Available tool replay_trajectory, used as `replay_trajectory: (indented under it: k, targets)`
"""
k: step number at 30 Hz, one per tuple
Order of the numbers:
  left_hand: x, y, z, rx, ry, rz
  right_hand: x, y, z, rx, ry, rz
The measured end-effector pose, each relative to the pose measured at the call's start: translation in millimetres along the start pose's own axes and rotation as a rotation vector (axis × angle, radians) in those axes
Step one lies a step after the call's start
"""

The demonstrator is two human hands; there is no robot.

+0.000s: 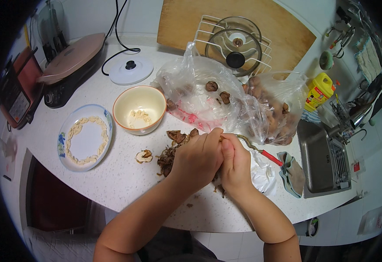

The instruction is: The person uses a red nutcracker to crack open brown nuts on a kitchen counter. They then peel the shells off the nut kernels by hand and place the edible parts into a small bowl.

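My left hand (198, 158) and my right hand (237, 160) meet above the counter, fingers closed together around a brown walnut piece (222, 139). Most of that piece is hidden by the fingers. Beneath and left of them lies a heap of broken walnut shells (166, 159). A walnut half with pale kernel (143, 156) sits apart on the left. Several peeled kernel bits (140, 117) rest in a cream bowl (120, 110) with an orange rim. Farther left, a ring of pale kernel pieces (69, 139) lines a white plate (85, 142) with a blue edge.
Plastic bags (191, 78) of walnuts stand behind my hands. To the right lie a red-handled tool (271, 158), crumpled white paper (263, 173) and a folded cloth (292, 177), beside the steel sink (319, 160). An electric griddle (74, 62) and white lid (138, 73) are back left.
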State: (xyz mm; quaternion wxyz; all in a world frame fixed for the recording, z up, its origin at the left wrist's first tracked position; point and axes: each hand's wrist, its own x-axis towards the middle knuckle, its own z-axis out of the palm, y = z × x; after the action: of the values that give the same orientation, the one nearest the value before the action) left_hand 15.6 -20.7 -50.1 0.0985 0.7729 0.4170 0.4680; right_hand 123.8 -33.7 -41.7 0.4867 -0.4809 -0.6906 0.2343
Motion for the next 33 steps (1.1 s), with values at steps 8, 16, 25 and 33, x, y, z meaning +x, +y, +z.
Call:
replay_trajectory:
  k: [8, 16, 25, 33]
  targets:
    - [6, -4, -1, -0.316, -0.037, -0.032, 2, 14, -6, 0.713, -0.032, 0.276]
    - [5, -5, 1, -0.169, -0.007, 0.066, -3, 9, -4, 0.812, -0.057, 0.354]
    - [9, -8, -9, -0.062, -0.019, 0.217, 7, 13, -24, 0.807, -0.105, 0.448]
    - [5, -7, -7, -0.051, -0.069, 0.180, 7, 6, -20, 0.932, -0.034, 0.482]
